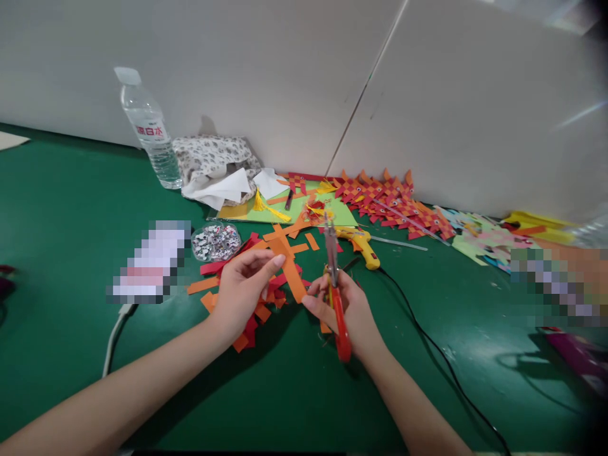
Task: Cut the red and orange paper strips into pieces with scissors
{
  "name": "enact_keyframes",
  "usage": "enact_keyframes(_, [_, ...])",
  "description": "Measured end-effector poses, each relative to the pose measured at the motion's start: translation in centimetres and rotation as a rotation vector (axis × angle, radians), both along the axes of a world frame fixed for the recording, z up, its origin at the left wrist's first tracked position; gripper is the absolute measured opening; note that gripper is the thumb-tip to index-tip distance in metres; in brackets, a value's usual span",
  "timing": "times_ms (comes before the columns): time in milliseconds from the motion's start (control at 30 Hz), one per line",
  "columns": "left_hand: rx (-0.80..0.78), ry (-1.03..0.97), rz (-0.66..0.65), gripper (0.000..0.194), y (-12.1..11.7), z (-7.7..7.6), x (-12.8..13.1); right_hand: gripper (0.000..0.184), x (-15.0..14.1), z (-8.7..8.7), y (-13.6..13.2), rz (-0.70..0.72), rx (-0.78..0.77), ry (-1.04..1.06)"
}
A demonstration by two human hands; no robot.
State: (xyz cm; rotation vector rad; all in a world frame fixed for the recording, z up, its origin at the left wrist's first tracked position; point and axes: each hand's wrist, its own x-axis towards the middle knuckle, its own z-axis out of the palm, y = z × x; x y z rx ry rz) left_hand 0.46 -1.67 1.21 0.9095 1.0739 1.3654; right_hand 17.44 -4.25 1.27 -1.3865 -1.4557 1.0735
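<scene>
An orange paper strip is pinched between the thumb and fingers of my left hand. My right hand holds a pair of scissors with red handles, blades pointing away from me. The thumb and a fingertip of that hand also meet the strip's lower end. Beneath my left hand lies a heap of red and orange paper scraps. Just past the scissors rests a yellow glue gun, its black cord running toward the lower right.
Woven red-orange paper fish are piled against the wall. A tub of googly eyes, a phone on a cable, a water bottle and a patterned tissue pouch stand or lie left on the green table.
</scene>
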Motion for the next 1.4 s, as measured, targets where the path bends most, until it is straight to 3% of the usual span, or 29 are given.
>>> enact_keyframes(100, [-0.039,0.017,-0.036,0.019,-0.2,-0.1,0.3,0.039,-0.4,0.1,0.1,-0.024,-0.018,0.184])
enact_keyframes(367, [-0.102,0.006,-0.073,0.021,-0.1,-0.1,0.3,0.041,-0.4,0.4,0.2,-0.042,-0.094,0.252])
enact_keyframes(700, [-0.224,-0.166,-0.332,0.029,0.1,0.0,0.2,0.039,-0.6,0.5,0.4,-0.03,-0.111,0.275])
enact_keyframes(967, [-0.299,-0.188,-0.365,0.026,0.2,-0.6,0.3,0.036,-0.2,-0.6,0.6,-0.025,-0.056,0.208])
enact_keyframes(1400, [-0.405,-0.211,-0.384,0.017,0.4,-0.4,0.0,0.043,-0.2,-0.1,0.6,-0.038,-0.177,0.316])
